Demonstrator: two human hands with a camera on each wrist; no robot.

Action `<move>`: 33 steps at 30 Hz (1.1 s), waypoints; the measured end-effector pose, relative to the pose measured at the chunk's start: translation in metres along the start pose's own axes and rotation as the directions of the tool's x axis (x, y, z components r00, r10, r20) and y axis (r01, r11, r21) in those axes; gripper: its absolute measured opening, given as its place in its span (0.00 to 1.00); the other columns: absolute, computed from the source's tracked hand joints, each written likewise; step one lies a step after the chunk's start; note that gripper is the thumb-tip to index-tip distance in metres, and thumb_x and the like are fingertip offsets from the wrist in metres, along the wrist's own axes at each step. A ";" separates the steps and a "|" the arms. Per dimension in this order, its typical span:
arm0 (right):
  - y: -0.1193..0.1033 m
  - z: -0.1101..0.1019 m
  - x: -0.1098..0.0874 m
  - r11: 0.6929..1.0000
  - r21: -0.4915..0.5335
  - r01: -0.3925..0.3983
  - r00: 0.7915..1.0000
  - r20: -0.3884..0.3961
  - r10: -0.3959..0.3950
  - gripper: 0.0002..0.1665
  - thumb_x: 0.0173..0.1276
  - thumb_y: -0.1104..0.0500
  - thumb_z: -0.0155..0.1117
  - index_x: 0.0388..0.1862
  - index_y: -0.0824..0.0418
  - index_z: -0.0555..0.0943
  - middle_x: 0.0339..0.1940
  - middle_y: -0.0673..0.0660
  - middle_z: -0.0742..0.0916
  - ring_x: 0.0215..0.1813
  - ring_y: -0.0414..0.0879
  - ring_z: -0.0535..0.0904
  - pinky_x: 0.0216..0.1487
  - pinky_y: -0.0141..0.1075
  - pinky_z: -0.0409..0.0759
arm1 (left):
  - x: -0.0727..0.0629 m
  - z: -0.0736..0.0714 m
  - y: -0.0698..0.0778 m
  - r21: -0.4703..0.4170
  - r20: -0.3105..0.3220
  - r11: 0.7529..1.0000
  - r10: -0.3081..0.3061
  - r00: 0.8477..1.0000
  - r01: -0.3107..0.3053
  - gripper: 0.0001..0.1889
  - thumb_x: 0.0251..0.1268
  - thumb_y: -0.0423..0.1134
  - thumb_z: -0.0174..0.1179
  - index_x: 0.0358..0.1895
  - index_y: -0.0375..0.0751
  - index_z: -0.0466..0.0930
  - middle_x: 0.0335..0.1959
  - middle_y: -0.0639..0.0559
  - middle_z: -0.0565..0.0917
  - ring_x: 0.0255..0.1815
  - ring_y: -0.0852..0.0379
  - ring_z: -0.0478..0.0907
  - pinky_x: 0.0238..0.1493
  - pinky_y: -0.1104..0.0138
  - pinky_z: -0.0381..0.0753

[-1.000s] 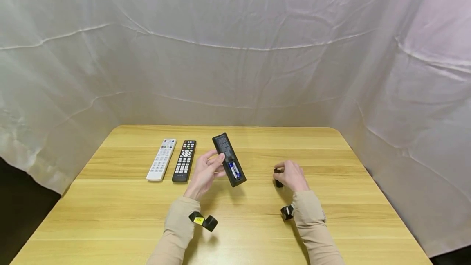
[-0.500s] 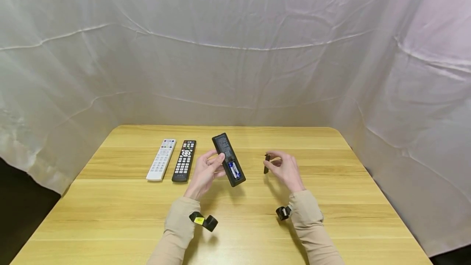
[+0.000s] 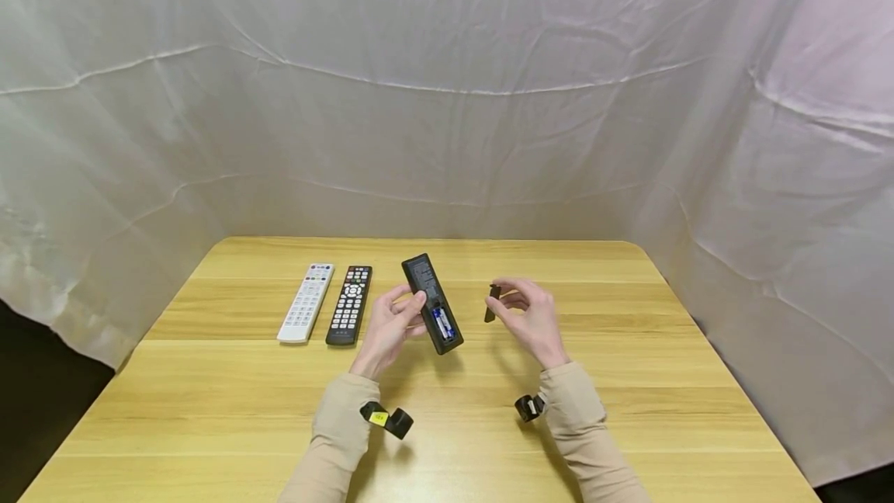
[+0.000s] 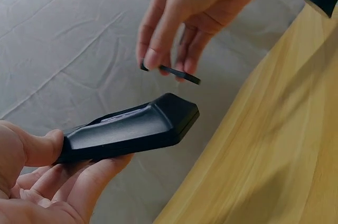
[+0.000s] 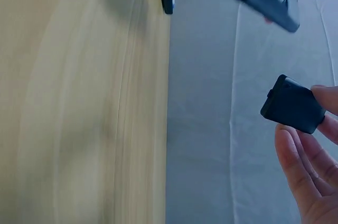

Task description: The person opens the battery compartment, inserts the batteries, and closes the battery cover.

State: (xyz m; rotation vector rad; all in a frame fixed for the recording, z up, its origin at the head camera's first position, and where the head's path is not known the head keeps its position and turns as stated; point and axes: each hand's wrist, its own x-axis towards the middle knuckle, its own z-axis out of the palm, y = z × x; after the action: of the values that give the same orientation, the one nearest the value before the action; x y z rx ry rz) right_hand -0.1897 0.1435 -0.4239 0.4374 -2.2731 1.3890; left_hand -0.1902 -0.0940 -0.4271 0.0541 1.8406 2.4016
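Observation:
My left hand (image 3: 387, 326) grips a black remote control (image 3: 427, 286) above the table, its back turned up. In the remote's uncovered battery compartment lie blue-and-white batteries (image 3: 443, 323). To the right of it, my right hand (image 3: 534, 318) pinches a small black battery cover (image 3: 493, 303) between thumb and fingers, apart from the remote. The right wrist view shows the cover (image 5: 294, 104) as a flat plate with a small tab on one edge. From the left wrist, the cover (image 4: 179, 73) appears nearly edge-on, above the end of the remote (image 4: 127, 129).
A white remote (image 3: 306, 303) and a black remote with white buttons (image 3: 349, 306) lie face up on the wooden table (image 3: 230, 394), left of my left hand. Behind the table's far edge hangs a pale grey cloth (image 3: 447, 146), which also runs along both sides.
The right hand has lifted the battery cover off the table and carried it left, closer to the held remote. The left hand and its remote have stayed almost still.

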 end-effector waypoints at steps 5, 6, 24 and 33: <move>-0.007 0.011 -0.003 0.998 0.027 0.055 0.998 -0.011 -0.055 0.19 0.58 0.69 0.76 0.49 0.70 0.84 0.41 0.67 0.87 0.37 0.58 0.88 0.42 0.42 0.91 | 0.000 0.001 0.000 0.014 -0.013 1.000 0.005 1.000 -0.005 0.21 0.75 0.34 0.57 0.66 0.30 0.70 0.50 0.33 0.87 0.33 0.60 0.89 0.41 0.63 0.92; -0.008 0.013 -0.003 0.997 0.033 0.070 0.997 -0.015 -0.070 0.19 0.58 0.69 0.76 0.49 0.71 0.84 0.41 0.68 0.87 0.37 0.58 0.88 0.42 0.43 0.91 | 0.000 0.001 0.000 0.014 -0.014 1.000 0.004 1.000 -0.004 0.21 0.75 0.34 0.57 0.67 0.31 0.70 0.50 0.32 0.87 0.33 0.60 0.89 0.41 0.63 0.92; -0.027 0.035 -0.012 0.980 0.023 0.200 0.979 0.022 -0.200 0.18 0.57 0.67 0.77 0.47 0.69 0.85 0.36 0.62 0.86 0.33 0.52 0.87 0.38 0.36 0.91 | -0.001 0.005 0.000 0.057 -0.014 0.998 0.021 1.000 -0.020 0.20 0.73 0.33 0.59 0.65 0.31 0.74 0.53 0.27 0.84 0.39 0.54 0.90 0.44 0.59 0.91; -0.029 0.042 -0.016 0.976 -0.021 0.217 0.975 0.053 -0.216 0.19 0.55 0.67 0.78 0.46 0.68 0.86 0.33 0.60 0.85 0.30 0.50 0.87 0.34 0.38 0.90 | -0.002 0.007 0.001 0.049 0.004 0.998 0.035 0.999 -0.035 0.20 0.74 0.31 0.58 0.65 0.29 0.73 0.53 0.25 0.83 0.37 0.55 0.90 0.41 0.61 0.91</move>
State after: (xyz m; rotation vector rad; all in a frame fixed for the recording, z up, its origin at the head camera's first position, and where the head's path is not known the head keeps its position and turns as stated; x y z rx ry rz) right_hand -0.1701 0.0939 -0.4268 0.6967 -2.2045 1.2496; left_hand -0.1873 -0.0879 -0.4247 0.0950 1.9128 2.3781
